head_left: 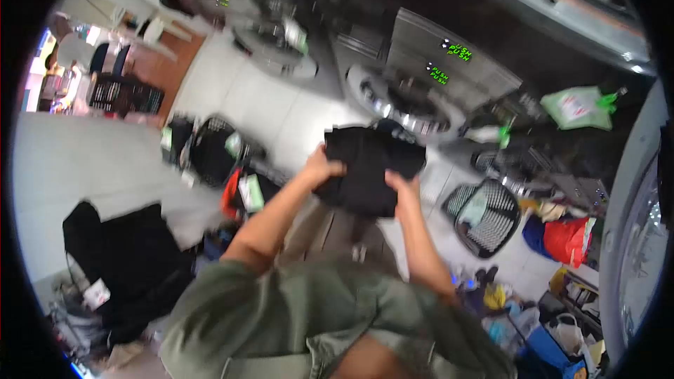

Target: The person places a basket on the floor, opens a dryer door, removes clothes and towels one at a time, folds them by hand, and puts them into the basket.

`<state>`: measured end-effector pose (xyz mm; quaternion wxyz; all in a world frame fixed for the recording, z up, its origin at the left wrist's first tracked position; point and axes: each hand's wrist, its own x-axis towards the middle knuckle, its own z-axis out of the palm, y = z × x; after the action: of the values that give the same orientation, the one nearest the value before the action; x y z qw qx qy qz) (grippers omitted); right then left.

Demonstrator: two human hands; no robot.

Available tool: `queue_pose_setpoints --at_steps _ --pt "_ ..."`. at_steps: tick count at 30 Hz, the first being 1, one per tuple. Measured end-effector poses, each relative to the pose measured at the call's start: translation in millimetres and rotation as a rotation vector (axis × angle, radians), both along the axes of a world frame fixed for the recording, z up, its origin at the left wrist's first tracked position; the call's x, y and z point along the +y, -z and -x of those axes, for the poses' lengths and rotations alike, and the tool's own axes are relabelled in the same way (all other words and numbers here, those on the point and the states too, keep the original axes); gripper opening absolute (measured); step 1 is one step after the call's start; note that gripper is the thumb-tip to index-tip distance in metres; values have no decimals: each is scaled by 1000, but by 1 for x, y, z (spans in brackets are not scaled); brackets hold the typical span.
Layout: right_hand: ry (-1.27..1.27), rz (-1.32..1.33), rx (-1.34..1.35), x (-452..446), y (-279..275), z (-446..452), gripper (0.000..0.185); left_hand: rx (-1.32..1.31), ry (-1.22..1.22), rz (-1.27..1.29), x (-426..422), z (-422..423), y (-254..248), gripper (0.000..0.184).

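Cloth [368, 175], black. Was held above the pale floor [260, 105], pinched at one side by the left hand [325, 166] and at the other by the right hand [405, 189], thumbs on top and fingers partly hidden. Had a perforated basket [500, 205] to its right, a black basket [207, 151] to its left, and a round machine door [404, 102] beyond.

Black cloth [366, 175], plain and dark all over, roughly squarish in outline, slightly tilted, gripped at both sides, held in mid-air, centre of the frame, finer folds blurred
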<state>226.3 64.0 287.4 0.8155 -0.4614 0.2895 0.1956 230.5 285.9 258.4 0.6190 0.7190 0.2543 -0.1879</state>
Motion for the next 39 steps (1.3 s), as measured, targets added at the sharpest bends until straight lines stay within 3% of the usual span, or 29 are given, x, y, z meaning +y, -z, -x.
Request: queue_pose_setpoints --at_steps 1,2,4,5,6,7,9,10,12,13,14,15,16,17,19,21,22,23,25,29,31,34,35,36,37,38,39 --pt "44 38 -83 -10 21 -3 58 -35 68 -34 -6 -12 7 71" --pt "117 65 -87 -15 24 -5 59 -64 76 36 -9 -21 45 70" --pt "73 190 -144 -29 57 -10 62 -126 238 3 -19 -45 71 83" --pt "36 192 -64 -40 94 -11 66 22 312 -102 -21 -51 73 93" --pt "11 342 284 -46 109 -17 74 151 405 -274 -18 -59 76 97" --pt "10 679 358 -41 79 -28 83 287 494 -442 -19 -63 78 101" --pt "55 795 -100 -44 24 -76 85 152 423 -572 -23 -64 69 96" --pt "-24 1131 -402 -46 -14 -108 77 -58 380 -527 -18 -59 74 88" --pt "128 1353 -1116 -31 -143 -166 38 -121 438 -553 0 -49 59 85" --pt "297 1111 -1332 -16 -208 -193 20 -168 499 -576 10 -39 54 83" --pt "331 1139 -1237 -5 -271 -203 13 -151 463 -587 23 -29 64 76" --pt "424 1195 -1389 2 -313 -226 13 -87 473 -595 34 -21 63 74" --pt "461 1013 -1570 15 -352 -252 14 -25 479 -604 46 -15 57 71" --pt "286 1005 -1505 18 -378 -281 25 -7 428 -581 56 -6 54 68" --pt "377 1683 -1242 33 -404 -329 45 -32 352 -561 77 10 60 68" --pt "20 1827 -907 28 -405 -365 59 -30 293 -541 94 21 60 67" --pt "-135 1850 -874 22 -408 -376 54 -19 241 -522 101 27 57 65" --pt "-129 1809 -849 19 -420 -370 51 -16 248 -520 107 32 48 65" --pt "115 1777 -907 12 -445 -362 43 58 165 -306 113 31 32 60" --pt "186 515 -1144 -3 -497 -338 16 -75 193 -208 108 -1 21 52" --pt "83 222 -1456 -24 -518 -315 17 -206 168 -15 94 -37 -1 45" --pt "22 69 -1408 -6 -503 -258 24 -423 189 262 51 -78 -117 36" --pt "-60 275 -1399 -10 -492 -239 28 -490 242 443 40 -94 -129 36" --pt "-131 582 -1491 24 -480 -193 29 -449 236 649 31 -95 -178 37" --pt "-231 1101 -1383 28 -464 -176 29 -450 281 730 24 -104 -199 39" --pt "-332 1230 -1416 30 -439 -172 30 -479 300 926 17 -113 -212 39" --pt "-273 1243 -1353 36 -410 -163 29 -431 299 979 8 -124 -220 45"
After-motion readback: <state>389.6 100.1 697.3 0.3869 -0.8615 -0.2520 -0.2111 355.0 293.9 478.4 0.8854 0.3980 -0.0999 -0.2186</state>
